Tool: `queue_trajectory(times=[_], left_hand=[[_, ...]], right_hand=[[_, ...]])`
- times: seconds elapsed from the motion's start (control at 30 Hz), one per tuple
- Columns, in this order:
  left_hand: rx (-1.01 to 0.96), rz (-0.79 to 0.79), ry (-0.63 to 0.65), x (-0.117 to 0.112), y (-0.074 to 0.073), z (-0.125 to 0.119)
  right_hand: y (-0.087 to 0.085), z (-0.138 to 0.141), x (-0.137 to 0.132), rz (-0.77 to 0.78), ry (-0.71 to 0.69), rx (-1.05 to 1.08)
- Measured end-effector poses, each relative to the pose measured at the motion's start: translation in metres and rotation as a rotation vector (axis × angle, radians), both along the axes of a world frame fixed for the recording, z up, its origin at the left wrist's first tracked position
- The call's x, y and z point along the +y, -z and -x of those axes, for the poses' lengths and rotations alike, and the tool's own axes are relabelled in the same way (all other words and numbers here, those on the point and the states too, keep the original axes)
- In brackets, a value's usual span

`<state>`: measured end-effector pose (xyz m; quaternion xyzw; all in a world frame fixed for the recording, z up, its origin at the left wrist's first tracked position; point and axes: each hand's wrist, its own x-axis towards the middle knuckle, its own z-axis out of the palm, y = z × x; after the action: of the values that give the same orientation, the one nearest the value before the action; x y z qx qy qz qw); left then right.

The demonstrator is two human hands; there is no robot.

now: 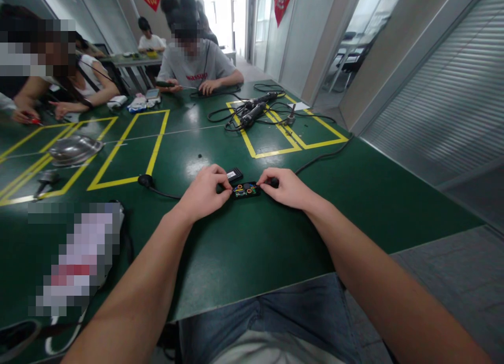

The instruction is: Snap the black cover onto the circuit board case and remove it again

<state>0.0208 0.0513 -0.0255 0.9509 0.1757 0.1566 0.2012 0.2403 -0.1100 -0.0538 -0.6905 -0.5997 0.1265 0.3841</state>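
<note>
A small open black power adapter housing (pixel 246 189) with a circuit board and coils showing lies on the green table in front of me. My left hand (pixel 208 190) pinches at its left end, fingers closed. On the other side, my right hand (pixel 282 186) has thumb and fingers pressed together at the right end, where a black cable (pixel 325 155) runs off to the right. Another cable leads left from under my left hand to a black plug (pixel 145 180). Just behind the housing is a black cover with a white label (pixel 233 174).
Electric screwdrivers (pixel 254 112) with tangled cords lie at the far right, near a metal part (pixel 290 117). At left are a shiny metal bowl-like piece (pixel 74 147) and a blurred-out pouch-like item (pixel 84 253). A co-worker (pixel 197 64) sits opposite; others sit left.
</note>
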Motion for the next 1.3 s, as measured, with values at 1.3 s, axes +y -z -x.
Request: queue_trajectory(times=[1.3], left_hand=[[0.026,0.125,0.034,-0.012,0.001,-0.008]], right_hand=[[0.005,-0.004,0.004,0.083,-0.033,-0.067]])
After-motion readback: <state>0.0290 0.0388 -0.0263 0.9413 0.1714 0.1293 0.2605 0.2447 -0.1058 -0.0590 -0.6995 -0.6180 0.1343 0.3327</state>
